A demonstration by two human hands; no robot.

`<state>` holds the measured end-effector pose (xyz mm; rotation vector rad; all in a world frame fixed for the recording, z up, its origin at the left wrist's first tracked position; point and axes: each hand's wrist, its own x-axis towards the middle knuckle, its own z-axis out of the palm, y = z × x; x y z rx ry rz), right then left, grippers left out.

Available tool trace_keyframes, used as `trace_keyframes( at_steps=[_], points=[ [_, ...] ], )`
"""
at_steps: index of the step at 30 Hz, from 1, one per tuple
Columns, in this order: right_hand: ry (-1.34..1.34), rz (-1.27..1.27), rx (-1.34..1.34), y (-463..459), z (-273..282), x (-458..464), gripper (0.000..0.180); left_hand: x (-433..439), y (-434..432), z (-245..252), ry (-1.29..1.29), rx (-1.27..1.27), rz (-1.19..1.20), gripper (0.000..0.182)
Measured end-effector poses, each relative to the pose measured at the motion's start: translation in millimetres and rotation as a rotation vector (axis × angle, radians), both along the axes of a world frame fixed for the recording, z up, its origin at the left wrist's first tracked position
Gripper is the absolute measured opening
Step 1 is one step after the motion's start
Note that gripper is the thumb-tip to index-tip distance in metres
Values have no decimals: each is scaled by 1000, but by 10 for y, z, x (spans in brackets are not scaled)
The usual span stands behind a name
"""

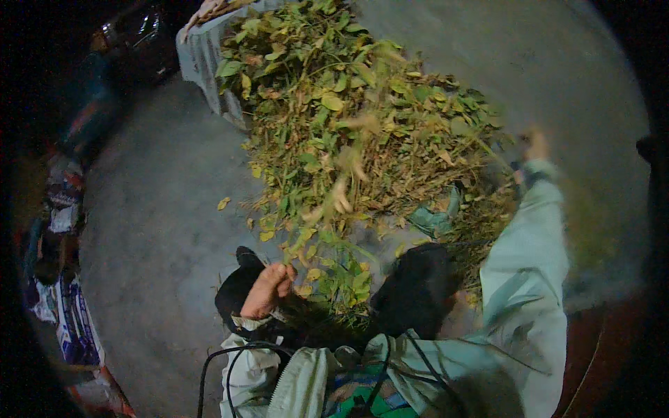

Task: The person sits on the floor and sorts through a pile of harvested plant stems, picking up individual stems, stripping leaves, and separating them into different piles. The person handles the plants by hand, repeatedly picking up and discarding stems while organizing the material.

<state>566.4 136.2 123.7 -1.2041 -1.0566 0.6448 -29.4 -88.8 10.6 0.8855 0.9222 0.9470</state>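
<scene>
A large heap of leafy bean plants (334, 104), probably soybean, spreads over the floor before me, with green and yellow leaves. My left hand (266, 290) is low, by my left shoe, its fingers pinched on a bean plant stem. From there a blurred branch with pale pods (341, 197) rises over the heap's near side. My right hand (535, 143) is stretched out at the heap's right edge, blurred by motion; whether it holds anything cannot be told. More leaves (342, 285) lie between my feet.
A pale sack or sheet (204, 62) sits under the heap's far left edge. Crumpled green plastic or cloth (436, 214) lies by my right dark shoe (418, 282). Packages (76, 324) line the left side of the concrete floor (157, 183). Black cords (204, 376) hang across my jacket.
</scene>
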Motion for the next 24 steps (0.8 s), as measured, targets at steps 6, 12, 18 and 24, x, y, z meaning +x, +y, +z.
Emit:
trace_keyframes(
  at_steps=[6, 12, 18, 24],
  points=[
    [-854, 831, -508, -558, -414, -1240, 52, 90, 310, -167, -122, 52, 54, 30],
    [-612, 1053, -511, -935, -177, -2104, 62, 454, 435, 29, -6, 161, -50, 29],
    [-35, 968, -257, -1189, -119, -2028, 38, 1134, 491, 390, 260, 265, -177, 32],
    [23, 593, -291, -1807, 293, -1735, 51, 1482, 566, 831, 351, 365, -429, 37]
  ],
)
